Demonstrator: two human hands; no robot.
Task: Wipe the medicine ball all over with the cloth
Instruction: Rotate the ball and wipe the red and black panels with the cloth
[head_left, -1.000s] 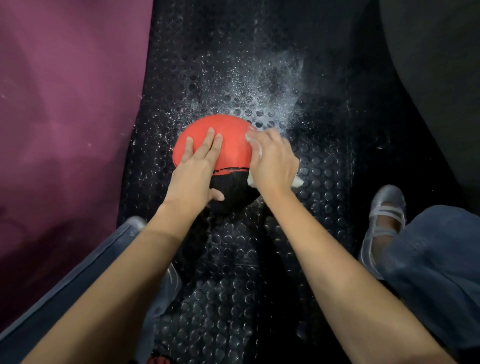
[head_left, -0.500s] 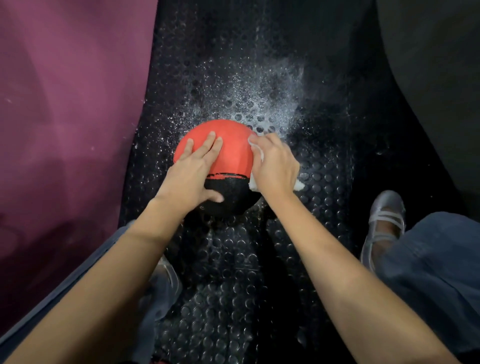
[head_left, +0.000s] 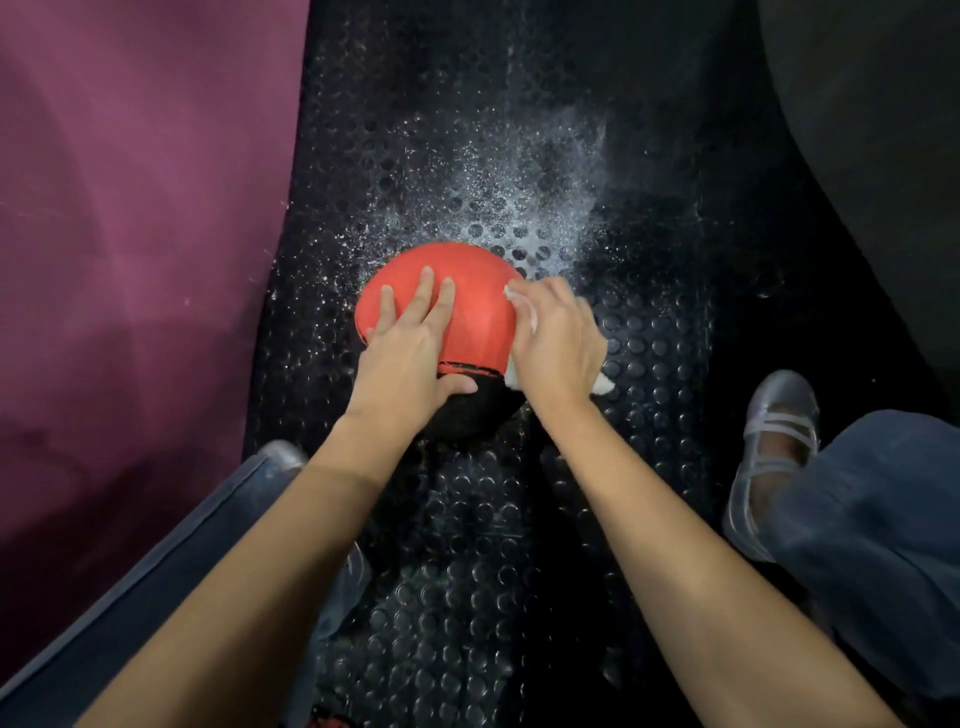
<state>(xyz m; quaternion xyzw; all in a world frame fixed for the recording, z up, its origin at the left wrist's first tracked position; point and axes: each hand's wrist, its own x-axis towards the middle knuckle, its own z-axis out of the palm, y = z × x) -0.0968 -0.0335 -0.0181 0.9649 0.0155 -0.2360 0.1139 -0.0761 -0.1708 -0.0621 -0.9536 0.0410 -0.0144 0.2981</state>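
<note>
Left hand flat, fingers spread on medicine ball; right hand grips cloth against it.

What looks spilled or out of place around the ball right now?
A spray of white specks lies scattered on the black studded mat just beyond the medicine ball, fanning away from it. Whether it is powder or droplets cannot be told. Nothing else stands out.
</note>
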